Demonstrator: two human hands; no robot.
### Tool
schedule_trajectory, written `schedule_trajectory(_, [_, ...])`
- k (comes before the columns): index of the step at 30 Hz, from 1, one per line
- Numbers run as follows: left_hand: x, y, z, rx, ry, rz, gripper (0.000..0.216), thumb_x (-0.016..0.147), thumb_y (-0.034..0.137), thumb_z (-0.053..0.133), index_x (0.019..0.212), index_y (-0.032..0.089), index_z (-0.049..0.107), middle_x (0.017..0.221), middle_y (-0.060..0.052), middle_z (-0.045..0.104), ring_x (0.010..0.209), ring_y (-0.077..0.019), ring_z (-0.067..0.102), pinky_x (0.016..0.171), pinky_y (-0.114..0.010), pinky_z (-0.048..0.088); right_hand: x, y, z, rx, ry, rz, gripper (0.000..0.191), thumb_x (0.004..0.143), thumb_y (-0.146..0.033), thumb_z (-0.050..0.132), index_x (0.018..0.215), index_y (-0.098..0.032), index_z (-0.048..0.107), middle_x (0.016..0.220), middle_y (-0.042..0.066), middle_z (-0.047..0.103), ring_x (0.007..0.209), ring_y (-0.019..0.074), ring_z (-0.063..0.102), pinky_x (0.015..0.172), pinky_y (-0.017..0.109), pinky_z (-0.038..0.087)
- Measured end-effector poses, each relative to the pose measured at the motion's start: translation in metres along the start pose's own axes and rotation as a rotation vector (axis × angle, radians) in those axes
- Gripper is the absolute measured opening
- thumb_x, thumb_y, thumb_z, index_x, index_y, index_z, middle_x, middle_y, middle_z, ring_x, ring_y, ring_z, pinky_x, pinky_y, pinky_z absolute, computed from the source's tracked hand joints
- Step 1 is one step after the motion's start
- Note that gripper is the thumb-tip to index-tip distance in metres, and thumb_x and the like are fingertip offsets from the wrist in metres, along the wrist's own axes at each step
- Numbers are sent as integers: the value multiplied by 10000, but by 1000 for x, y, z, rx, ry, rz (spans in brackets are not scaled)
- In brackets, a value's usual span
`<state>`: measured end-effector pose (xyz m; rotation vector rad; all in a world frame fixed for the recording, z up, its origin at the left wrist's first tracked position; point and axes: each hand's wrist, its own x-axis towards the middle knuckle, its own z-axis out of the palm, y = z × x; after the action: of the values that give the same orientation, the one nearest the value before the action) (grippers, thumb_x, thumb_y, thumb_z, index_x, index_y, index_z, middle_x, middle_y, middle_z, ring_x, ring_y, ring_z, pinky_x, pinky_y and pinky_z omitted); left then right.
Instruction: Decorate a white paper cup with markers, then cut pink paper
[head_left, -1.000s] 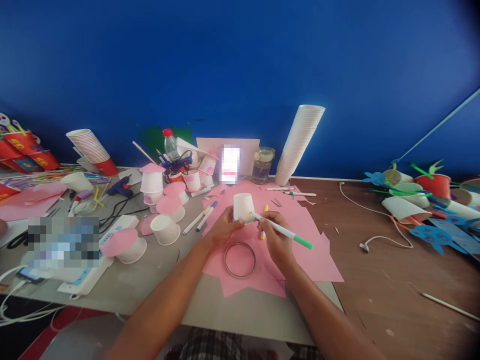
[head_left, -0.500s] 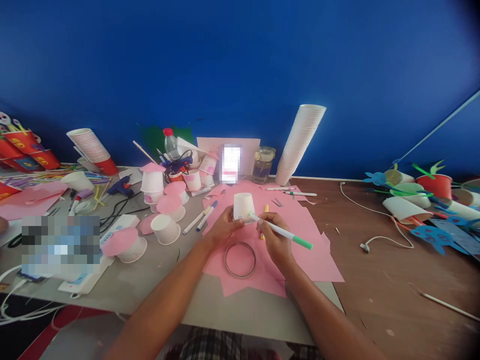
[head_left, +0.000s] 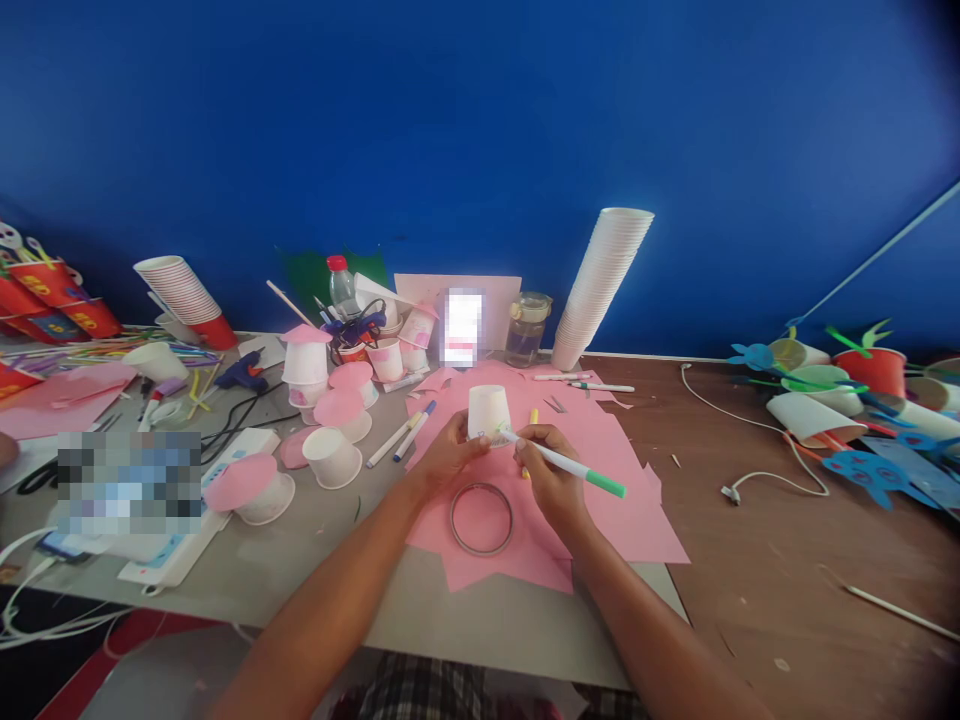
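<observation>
An upside-down white paper cup (head_left: 488, 408) is held by my left hand (head_left: 453, 452), whose fingers grip its lower left rim. Small drawn marks show near the cup's lower edge. My right hand (head_left: 553, 468) is closed round a green marker (head_left: 570, 463), its green end pointing down to the right and its tip against the cup's lower right side. Below both hands, a ring-shaped roll of tape (head_left: 481, 519) lies on pink paper (head_left: 622, 480). A yellow marker (head_left: 534, 416) rests partly hidden behind my right hand.
Two capped markers (head_left: 401, 437) lie left of the pink paper. Cups with pink paper tops (head_left: 251, 488) and a power strip (head_left: 172, 560) stand further left. A tall leaning cup stack (head_left: 602, 285) and a glass jar (head_left: 527, 330) are behind. Paper-cup crafts (head_left: 814, 418) sit at right.
The two hands, the cup and the marker have hardly moved. Slightly more drawn marks appear visible near the cup's lower edge.
</observation>
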<state>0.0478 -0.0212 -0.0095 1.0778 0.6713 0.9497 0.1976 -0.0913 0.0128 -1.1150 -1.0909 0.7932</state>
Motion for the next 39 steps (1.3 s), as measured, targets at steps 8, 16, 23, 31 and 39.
schedule_trajectory(8, [0,2,2,-30,-6,5,553,640,357,831,1099,157,597,1106,-105,636,1018,-241,595,865,-340,460,2,-5,0,46,57,45,121,791,-313,600,809,-195,578,603,-30,537,513,123,480,459,253,391])
schedule_trajectory(16, [1,1,1,-36,-24,-5,529,658,354,818,1098,164,593,1116,-103,627,1025,-231,590,874,-346,460,1,-3,0,109,80,43,106,800,-305,609,810,-201,590,580,-32,535,537,130,489,458,248,404])
schedule_trajectory(23, [0,0,0,-23,-47,1,506,694,359,793,1109,162,580,1127,-109,606,1038,-230,572,867,-343,467,1,-2,0,136,86,49,94,808,-299,605,811,-206,594,582,-33,527,555,133,496,461,242,402])
schedule_trajectory(31, [0,2,2,-29,-41,-3,516,669,365,812,1091,170,588,1107,-95,620,1014,-227,585,875,-346,456,1,-5,0,92,60,49,105,793,-300,610,810,-199,584,584,-35,522,523,124,467,452,245,385])
schedule_trajectory(39, [0,3,2,-26,-46,-5,527,661,371,817,1090,156,598,1096,-110,629,1027,-246,581,879,-358,457,2,-6,1,53,68,32,135,804,-327,617,806,-197,582,603,-28,536,515,121,472,447,245,387])
